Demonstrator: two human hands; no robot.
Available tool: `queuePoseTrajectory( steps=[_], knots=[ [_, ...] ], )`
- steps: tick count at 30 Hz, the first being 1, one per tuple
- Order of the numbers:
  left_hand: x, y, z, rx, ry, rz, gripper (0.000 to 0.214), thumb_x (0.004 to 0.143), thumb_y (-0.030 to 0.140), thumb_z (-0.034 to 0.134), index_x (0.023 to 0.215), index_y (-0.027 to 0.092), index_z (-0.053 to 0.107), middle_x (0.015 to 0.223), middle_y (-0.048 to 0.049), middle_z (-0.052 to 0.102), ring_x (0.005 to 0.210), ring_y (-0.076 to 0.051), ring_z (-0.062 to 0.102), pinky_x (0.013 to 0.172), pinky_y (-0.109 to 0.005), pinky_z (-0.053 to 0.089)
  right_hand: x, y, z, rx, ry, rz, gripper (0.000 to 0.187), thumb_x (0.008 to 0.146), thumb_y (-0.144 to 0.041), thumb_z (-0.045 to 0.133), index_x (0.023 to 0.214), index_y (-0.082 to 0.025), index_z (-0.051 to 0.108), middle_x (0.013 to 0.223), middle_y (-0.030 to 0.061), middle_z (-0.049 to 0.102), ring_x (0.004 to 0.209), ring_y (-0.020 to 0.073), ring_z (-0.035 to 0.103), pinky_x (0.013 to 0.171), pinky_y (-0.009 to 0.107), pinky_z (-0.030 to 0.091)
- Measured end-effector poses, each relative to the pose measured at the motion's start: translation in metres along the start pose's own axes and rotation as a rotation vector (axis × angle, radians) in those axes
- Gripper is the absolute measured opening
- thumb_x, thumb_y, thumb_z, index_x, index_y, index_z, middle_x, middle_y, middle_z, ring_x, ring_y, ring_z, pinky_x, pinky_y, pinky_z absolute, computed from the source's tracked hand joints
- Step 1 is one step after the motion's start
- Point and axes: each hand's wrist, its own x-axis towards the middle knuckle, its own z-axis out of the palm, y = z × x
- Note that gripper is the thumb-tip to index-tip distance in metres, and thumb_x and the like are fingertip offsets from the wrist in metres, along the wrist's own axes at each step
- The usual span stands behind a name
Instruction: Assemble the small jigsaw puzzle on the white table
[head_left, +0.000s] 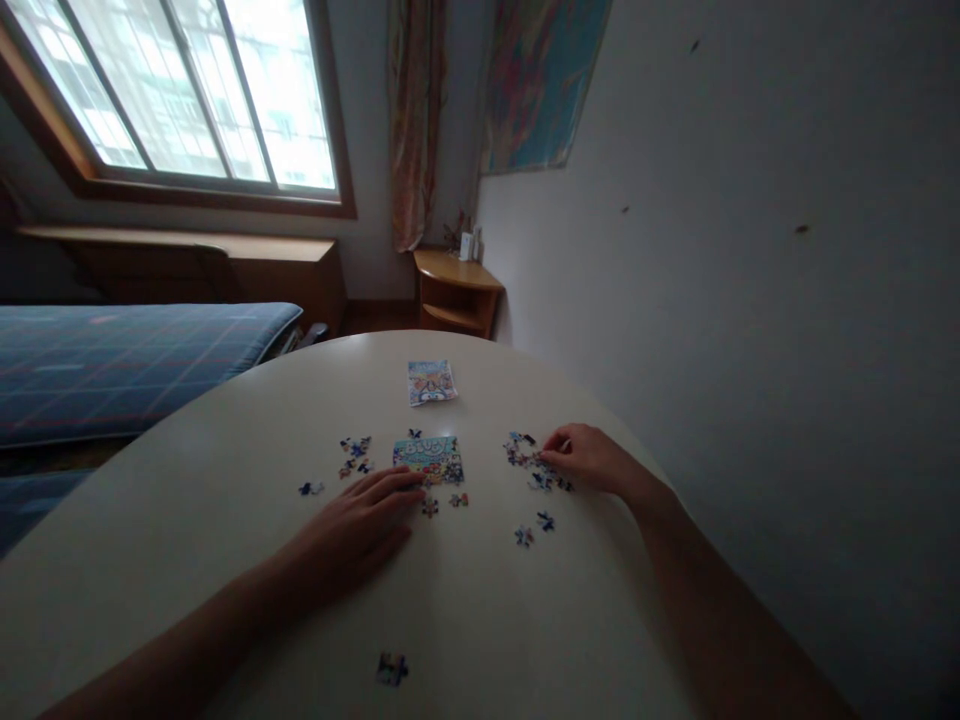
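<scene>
A partly joined jigsaw puzzle (429, 457) with the word "Bluey" across its top lies mid-table. My left hand (367, 520) rests flat beside it, fingers stretched out and fingertips touching its lower left edge. On the right, my right hand (589, 457) pinches a small puzzle piece (538, 456) between thumb and forefinger, at the edge of a loose pile (517, 447). The fingers hide most of that piece. Two loose pieces (430, 506) (459, 499) lie just below the joined part, and two more (524, 537) (546, 521) sit nearer me on the right.
Beyond the puzzle lies a printed picture packet (432, 382) on the round white table (480, 640). Several pieces (355, 452) are grouped at left, and one piece (391, 668) is near me. A white wall (787, 350) borders the right side; a plaid mattress (135, 360) stands left.
</scene>
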Motion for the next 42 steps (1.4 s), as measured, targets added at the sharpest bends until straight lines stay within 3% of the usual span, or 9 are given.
queuePoseTrajectory(
  steps=[10,19,25,29,32,37,42],
  knots=[
    [-0.002,-0.004,0.004,-0.012,0.016,0.012,0.039,0.094,0.022,0.050,0.133,0.025,0.053,0.147,-0.0057,0.051,0.137,-0.025,0.043,0.112,-0.048,0.042,0.004,0.008,0.003,0.051,0.012,-0.030,0.022,0.088,-0.030,0.059,0.094,-0.015,0.074,0.093,0.0098,0.074,0.081,0.0185,0.066,0.072,0.028,0.046],
    [-0.001,-0.001,0.002,-0.009,0.007,0.006,0.041,0.094,0.021,0.050,0.135,0.026,0.051,0.147,-0.0054,0.051,0.137,-0.025,0.044,0.111,-0.050,0.042,0.004,0.009,0.005,0.139,-0.047,-0.030,0.021,0.081,-0.032,0.068,0.089,-0.014,0.072,0.083,0.0085,0.072,0.072,0.0167,0.063,0.062,0.026,0.044],
    [-0.001,-0.002,0.003,-0.015,0.027,0.009,0.040,0.094,0.022,0.051,0.134,0.026,0.052,0.146,-0.0054,0.052,0.136,-0.025,0.045,0.111,-0.048,0.043,0.007,0.000,0.004,0.267,0.070,-0.078,0.021,0.086,-0.032,0.063,0.090,-0.014,0.072,0.087,0.0090,0.074,0.076,0.0171,0.065,0.069,0.028,0.046],
    [-0.001,-0.002,0.003,-0.014,0.041,0.014,0.041,0.093,0.021,0.052,0.134,0.026,0.053,0.145,-0.0059,0.053,0.136,-0.025,0.045,0.111,-0.048,0.042,0.000,-0.015,0.006,0.326,-0.071,-0.192,0.024,0.084,-0.036,0.065,0.092,-0.015,0.072,0.085,0.0068,0.073,0.074,0.0158,0.064,0.068,0.027,0.047],
    [-0.001,-0.002,0.003,-0.018,0.039,0.014,0.041,0.093,0.020,0.052,0.133,0.026,0.053,0.145,-0.0054,0.052,0.136,-0.024,0.045,0.111,-0.048,0.042,-0.004,-0.019,0.007,0.290,-0.160,-0.268,0.022,0.083,-0.037,0.065,0.090,-0.017,0.073,0.082,0.0041,0.073,0.072,0.0146,0.063,0.068,0.026,0.046],
    [-0.001,-0.002,0.002,-0.006,0.012,0.012,0.040,0.094,0.022,0.051,0.134,0.026,0.052,0.147,-0.0053,0.051,0.137,-0.025,0.044,0.112,-0.049,0.042,0.000,-0.005,0.003,0.090,0.049,-0.198,0.018,0.083,-0.031,0.063,0.089,-0.018,0.075,0.085,0.0060,0.073,0.075,0.0161,0.063,0.069,0.027,0.044],
    [0.001,0.000,-0.001,-0.005,-0.003,0.005,0.038,0.094,0.022,0.050,0.133,0.026,0.053,0.146,-0.0044,0.051,0.136,-0.024,0.044,0.111,-0.050,0.043,0.004,0.005,0.003,0.069,-0.009,-0.187,0.022,0.083,-0.032,0.063,0.094,-0.018,0.076,0.087,0.0063,0.072,0.074,0.0161,0.063,0.068,0.026,0.045]
  ],
)
